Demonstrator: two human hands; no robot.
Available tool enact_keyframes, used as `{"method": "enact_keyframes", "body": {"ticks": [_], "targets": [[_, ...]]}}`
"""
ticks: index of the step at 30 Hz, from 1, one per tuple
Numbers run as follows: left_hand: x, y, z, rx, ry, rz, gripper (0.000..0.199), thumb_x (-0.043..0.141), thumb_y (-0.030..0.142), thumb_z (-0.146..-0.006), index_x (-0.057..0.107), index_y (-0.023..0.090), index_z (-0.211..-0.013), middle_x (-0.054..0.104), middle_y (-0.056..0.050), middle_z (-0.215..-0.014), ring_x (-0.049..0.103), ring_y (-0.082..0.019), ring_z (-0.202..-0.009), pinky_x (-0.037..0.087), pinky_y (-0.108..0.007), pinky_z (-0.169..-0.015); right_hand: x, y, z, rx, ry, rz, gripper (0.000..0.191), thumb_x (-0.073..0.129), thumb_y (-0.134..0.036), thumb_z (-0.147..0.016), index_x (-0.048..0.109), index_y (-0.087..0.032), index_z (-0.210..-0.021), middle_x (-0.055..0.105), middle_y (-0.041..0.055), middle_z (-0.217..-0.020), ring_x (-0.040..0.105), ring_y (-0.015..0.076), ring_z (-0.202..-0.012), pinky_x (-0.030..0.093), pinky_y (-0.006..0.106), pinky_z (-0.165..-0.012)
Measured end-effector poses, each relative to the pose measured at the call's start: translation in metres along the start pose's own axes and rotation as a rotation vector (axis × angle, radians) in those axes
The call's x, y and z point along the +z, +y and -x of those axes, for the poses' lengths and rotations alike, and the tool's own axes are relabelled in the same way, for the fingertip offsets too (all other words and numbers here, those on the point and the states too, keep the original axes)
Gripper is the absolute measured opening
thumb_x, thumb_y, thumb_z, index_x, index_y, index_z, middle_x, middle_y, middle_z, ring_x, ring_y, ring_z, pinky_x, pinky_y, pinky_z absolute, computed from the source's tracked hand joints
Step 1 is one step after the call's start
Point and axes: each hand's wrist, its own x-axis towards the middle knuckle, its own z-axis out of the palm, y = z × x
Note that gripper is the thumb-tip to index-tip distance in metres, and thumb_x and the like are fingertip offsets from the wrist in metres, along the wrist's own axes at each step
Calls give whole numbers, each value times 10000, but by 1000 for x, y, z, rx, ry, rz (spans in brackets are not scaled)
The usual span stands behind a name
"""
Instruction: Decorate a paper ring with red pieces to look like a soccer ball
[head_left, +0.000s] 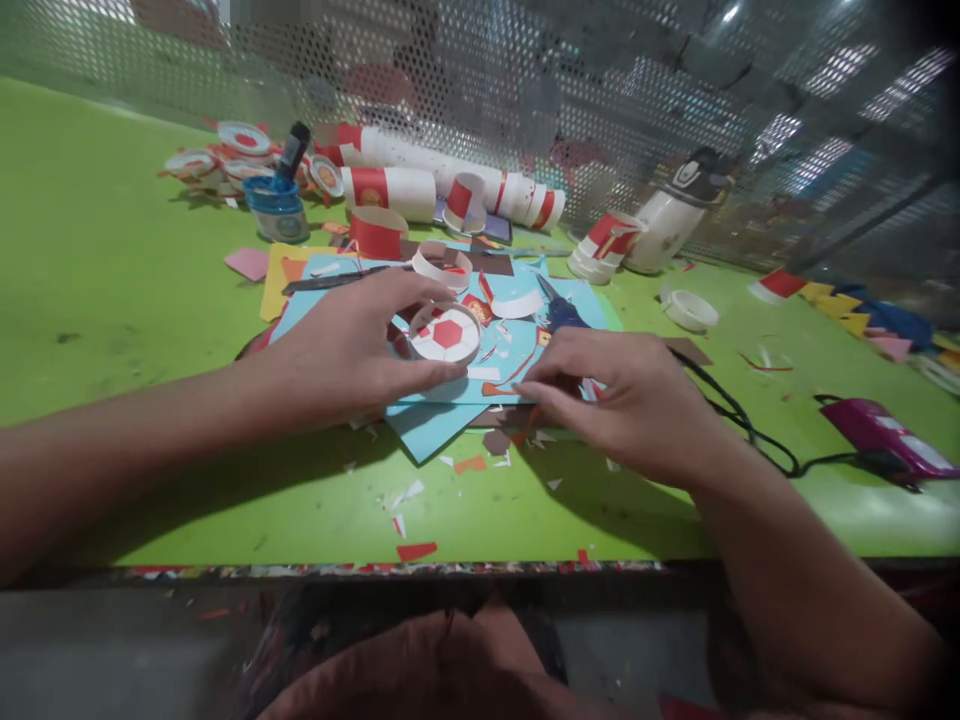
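My left hand (pixel 349 345) curves its thumb and fingers around a shallow round paper cup bottom (pixel 448 338), white with a red hexagon and thin dark lines. The piece rests on light blue paper sheets (pixel 424 430). Over the right part of the sheets, my right hand (pixel 630 395) has thumb and fingertips drawn together; what lies between them is hidden. Beside these fingertips is an orange paper strip (pixel 499 388). Scissors (pixel 564 312) with dark blue handles lie just beyond the right hand. A white paper ring (pixel 441 265) stands behind the cup bottom.
Stacked paper cups (pixel 457 180) lie along the mesh screen (pixel 480 70). A blue glue jar (pixel 276 208) stands at the left, a white bottle (pixel 671 220) at the right. A tape roll (pixel 688 310) and a purple device (pixel 885 437) with a black cable are farther right. Paper scraps litter the front.
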Motion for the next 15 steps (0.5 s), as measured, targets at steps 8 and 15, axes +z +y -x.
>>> {"method": "enact_keyframes", "body": {"ticks": [8, 15], "targets": [[3, 3, 1, -36, -40, -8, 473, 648, 450, -767, 637, 190, -1162, 658, -85, -1138, 612, -274, -1001, 523, -383, -815, -5, 3, 4, -105, -217, 21, 190, 576, -172, -892, 730, -190, -782, 670, 33, -714, 587, 152, -634, 391, 276, -583], [5, -1, -1, -15, -24, -56, 523, 679, 435, -711, 653, 176, -1165, 666, -89, -1133, 616, -279, -1007, 502, -384, -815, -3, -6, 6, -156, -229, -82, 211, 555, -206, -905, 730, -209, -786, 661, 34, -689, 587, 166, -619, 401, 297, -578]]}}
